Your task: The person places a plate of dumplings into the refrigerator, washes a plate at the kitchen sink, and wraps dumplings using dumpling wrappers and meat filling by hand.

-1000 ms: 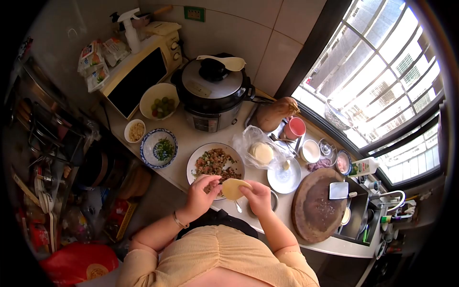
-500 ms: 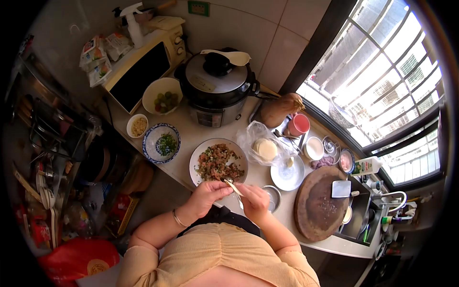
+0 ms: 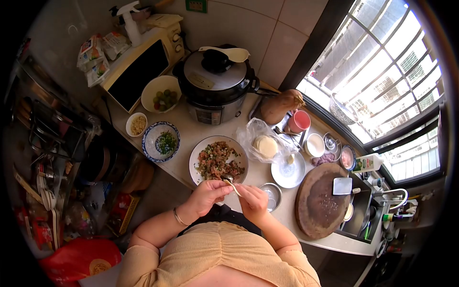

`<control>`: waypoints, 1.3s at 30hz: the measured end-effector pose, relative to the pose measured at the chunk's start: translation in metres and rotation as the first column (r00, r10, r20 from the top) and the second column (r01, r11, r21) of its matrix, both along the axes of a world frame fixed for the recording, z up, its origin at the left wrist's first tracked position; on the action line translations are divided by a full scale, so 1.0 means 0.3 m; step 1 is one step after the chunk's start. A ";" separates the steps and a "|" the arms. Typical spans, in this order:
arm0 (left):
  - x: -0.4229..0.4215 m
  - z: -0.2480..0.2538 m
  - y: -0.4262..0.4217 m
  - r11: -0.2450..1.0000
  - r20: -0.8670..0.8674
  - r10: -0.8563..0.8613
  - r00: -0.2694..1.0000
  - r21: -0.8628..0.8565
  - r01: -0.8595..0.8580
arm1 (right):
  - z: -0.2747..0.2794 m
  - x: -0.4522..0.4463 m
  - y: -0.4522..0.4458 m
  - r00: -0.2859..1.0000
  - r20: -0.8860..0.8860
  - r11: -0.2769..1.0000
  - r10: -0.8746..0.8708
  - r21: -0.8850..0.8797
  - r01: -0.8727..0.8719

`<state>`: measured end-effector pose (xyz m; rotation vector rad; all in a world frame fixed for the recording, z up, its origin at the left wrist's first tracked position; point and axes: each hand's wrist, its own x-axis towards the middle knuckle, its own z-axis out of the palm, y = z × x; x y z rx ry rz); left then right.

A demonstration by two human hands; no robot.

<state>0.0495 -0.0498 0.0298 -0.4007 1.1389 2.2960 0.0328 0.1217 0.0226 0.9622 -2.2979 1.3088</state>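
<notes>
My left hand (image 3: 209,196) and my right hand (image 3: 252,200) meet at the front edge of the counter, fingertips closed on a folded dumpling wrapper (image 3: 233,187). What lies inside the fold is hidden. Just beyond them is a bowl of minced meat filling (image 3: 218,158) with green bits, a spoon (image 3: 228,179) at its near rim. A stack of round wrappers (image 3: 265,146) sits in a clear plastic bag (image 3: 247,136). On the white plate (image 3: 285,178) rests one small pale dumpling (image 3: 290,159). A small metal bowl (image 3: 273,197) stands beside my right hand.
At the left are a bowl of chopped greens (image 3: 166,142), a small bowl of minced garlic (image 3: 138,125) and a bowl of grapes (image 3: 165,100). Behind stands an electric pressure cooker (image 3: 213,110). A round chopping board (image 3: 321,205) with a cleaver (image 3: 342,186) lies right, beside the sink.
The fingers have shifted slightly along the wrapper, and my right hand is turned a little differently. The whole view has moved slightly; the bowls and plate stay put.
</notes>
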 end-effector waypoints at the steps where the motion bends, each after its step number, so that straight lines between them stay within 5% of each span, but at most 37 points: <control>1: 0.001 -0.006 -0.001 1.000 0.005 -0.001 1.000 0.002 0.001 | 0.000 0.000 -0.001 1.000 -0.004 1.000 -0.001 0.004 0.001; 12: -0.002 -0.034 -0.021 0.998 0.083 -0.053 0.995 0.046 0.049 | -0.021 -0.001 -0.005 0.994 -0.104 0.998 -0.024 0.052 0.030; 30: 0.004 -0.081 -0.004 0.999 0.034 -0.022 0.999 -0.034 0.023 | -0.065 0.050 -0.007 0.975 0.197 0.994 -0.106 0.017 0.105; 36: 0.012 -0.052 0.009 0.966 -0.165 0.044 0.985 -0.242 -0.084 | -0.093 0.039 -0.004 0.659 0.752 0.931 -0.036 -0.214 0.296; 39: 0.024 -0.060 -0.002 0.876 -0.368 -0.046 0.929 -0.462 -0.140 | -0.087 0.008 0.009 0.318 0.860 0.681 0.399 -0.510 0.525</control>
